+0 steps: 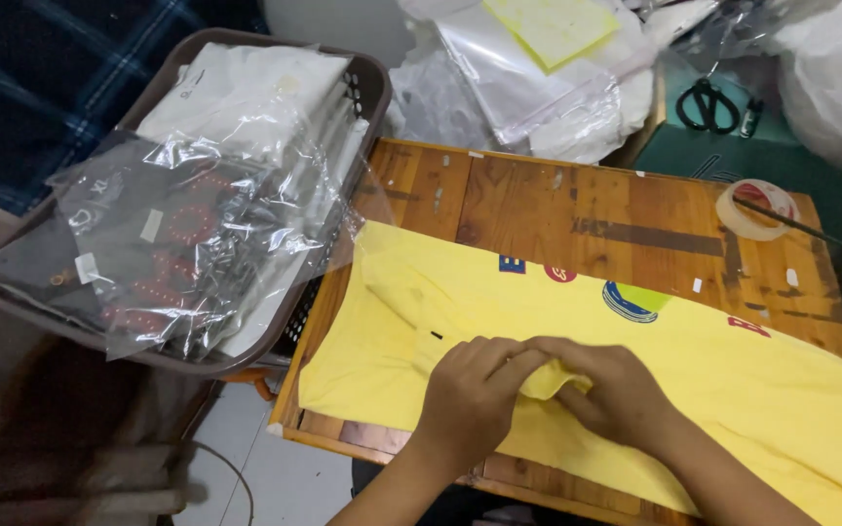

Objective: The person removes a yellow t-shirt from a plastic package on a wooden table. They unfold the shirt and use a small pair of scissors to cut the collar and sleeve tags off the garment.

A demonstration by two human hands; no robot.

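A yellow T-shirt (752,390) with coloured prints lies spread across a wooden table (538,200). My left hand (470,394) and my right hand (616,390) meet near the table's front edge. Both pinch a small raised fold of the yellow fabric between their fingertips. The shirt's collar end points left, toward the table's left edge.
A brown plastic basket (367,88) at the left holds several folded garments in clear plastic bags, a black one on top. A tape roll (754,209) and a thin stick lie at the table's far right. Scissors (706,102) and heaps of plastic bags sit behind.
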